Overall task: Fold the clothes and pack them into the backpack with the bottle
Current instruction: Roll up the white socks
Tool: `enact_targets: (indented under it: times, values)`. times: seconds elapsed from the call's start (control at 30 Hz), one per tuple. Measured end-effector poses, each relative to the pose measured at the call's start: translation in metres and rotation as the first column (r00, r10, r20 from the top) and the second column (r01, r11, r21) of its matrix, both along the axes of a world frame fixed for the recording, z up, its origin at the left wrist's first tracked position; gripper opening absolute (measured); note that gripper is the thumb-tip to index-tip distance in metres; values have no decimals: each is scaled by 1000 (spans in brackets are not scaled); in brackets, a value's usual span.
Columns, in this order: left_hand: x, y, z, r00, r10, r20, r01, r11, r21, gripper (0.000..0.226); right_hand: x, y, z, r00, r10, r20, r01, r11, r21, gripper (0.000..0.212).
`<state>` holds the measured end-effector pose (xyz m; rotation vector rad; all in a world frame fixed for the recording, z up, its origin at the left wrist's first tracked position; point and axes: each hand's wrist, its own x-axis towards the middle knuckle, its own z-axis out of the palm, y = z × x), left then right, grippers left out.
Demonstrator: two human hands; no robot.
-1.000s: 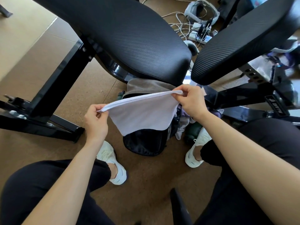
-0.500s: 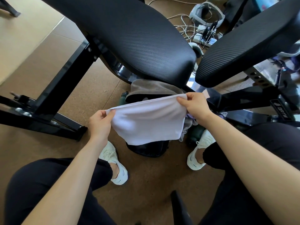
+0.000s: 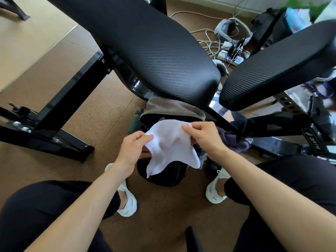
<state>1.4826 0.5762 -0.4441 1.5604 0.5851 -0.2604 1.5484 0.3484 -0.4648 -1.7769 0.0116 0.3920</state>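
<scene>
In mid-frame the left hand [image 3: 131,150] and right hand [image 3: 206,138] each pinch the top edge of a white cloth [image 3: 170,148] hanging over the black backpack [image 3: 163,176], with a green bottle [image 3: 135,122] just beside the backpack's upper left.

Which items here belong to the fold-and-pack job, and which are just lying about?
Job in hand:
- white cloth, pinched by the left hand and the right hand
- black backpack
- green bottle
- purple garment

Lying about:
- bench pads
- power strip
- white headset
</scene>
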Motion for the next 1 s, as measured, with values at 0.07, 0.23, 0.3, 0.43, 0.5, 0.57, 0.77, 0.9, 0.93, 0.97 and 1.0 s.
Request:
enact_targets:
  times: [0.07,0.23,0.3,0.43,0.5,0.57,0.77,0.9,0.93,0.97,1.0]
  values:
    - [-1,-9,2,996,-91,1,91,996,-20,31,-8,6,5,990,127,56,-125,992,-29,46]
    - [-2,-23,4,988,-157,-4,157,988,-10,29,-21,17,8,938,317,143,-305,947,-100,40]
    - [-2,-25,4,987,-161,-11,161,987,-13,24,-23,19,7,922,345,176,-319,934,-160,22]
    - [1,-24,7,995,-90,-42,87,993,-79,25,-27,21,9,873,433,226,-367,887,-281,28]
    - [0,-25,9,995,-86,-49,80,990,-115,23,-27,22,8,864,437,249,-346,876,-336,39]
    - [-1,-25,10,987,-158,-28,153,979,-133,24,-25,22,5,879,407,248,-307,881,-359,35]
    - [2,-16,16,958,-269,100,262,962,75,32,-18,19,3,927,345,147,-291,909,-299,30]
    - [12,5,2,971,-149,189,93,956,278,37,-12,13,7,937,348,-10,-344,920,-190,21]
    - [13,11,-1,964,-197,179,130,936,328,46,-11,11,9,940,339,-45,-341,928,-151,25]
    - [13,16,-5,949,-283,139,213,901,377,61,-9,10,12,943,326,-68,-332,936,-115,30]
    - [12,19,-8,919,-386,77,321,850,418,81,-8,9,14,946,313,-84,-319,944,-80,34]
